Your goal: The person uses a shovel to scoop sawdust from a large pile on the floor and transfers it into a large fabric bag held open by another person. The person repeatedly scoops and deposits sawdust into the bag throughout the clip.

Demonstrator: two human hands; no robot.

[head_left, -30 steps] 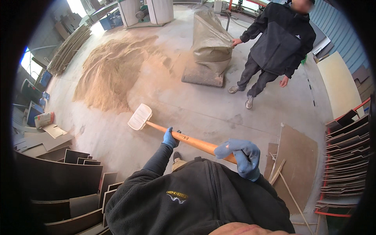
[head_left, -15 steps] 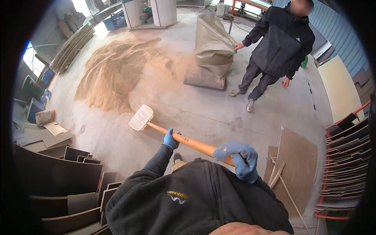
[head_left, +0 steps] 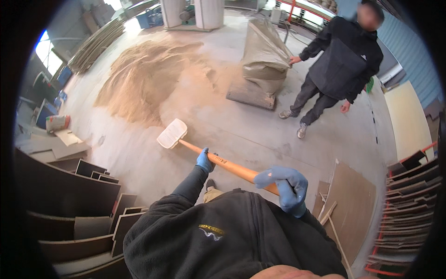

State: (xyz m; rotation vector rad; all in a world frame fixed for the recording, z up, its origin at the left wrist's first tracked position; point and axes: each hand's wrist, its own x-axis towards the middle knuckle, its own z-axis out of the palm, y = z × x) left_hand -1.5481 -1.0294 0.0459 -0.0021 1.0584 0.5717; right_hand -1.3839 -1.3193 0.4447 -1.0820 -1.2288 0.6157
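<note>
One shovel (head_left: 232, 168) is appearing, with two gloved grips (head_left: 204, 161) (head_left: 289, 197); one tan powdery heap (head_left: 144, 79), one large greyish sack (head_left: 265, 51) and one co-worker (head_left: 346, 60) are showing singly; two white cylinders (head_left: 172, 14) (head_left: 209, 14) are standing as a pair.

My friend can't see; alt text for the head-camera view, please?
Blue-gloved left hand and right hand hold a white-bladed shovel with wooden handle, near a tan powdery heap; beyond, a co-worker in black touches a shiny beige sack.

Head cam — fisheye, close abv chest (head_left: 234, 216) — looks down & fwd over floor (head_left: 251, 153).
</note>
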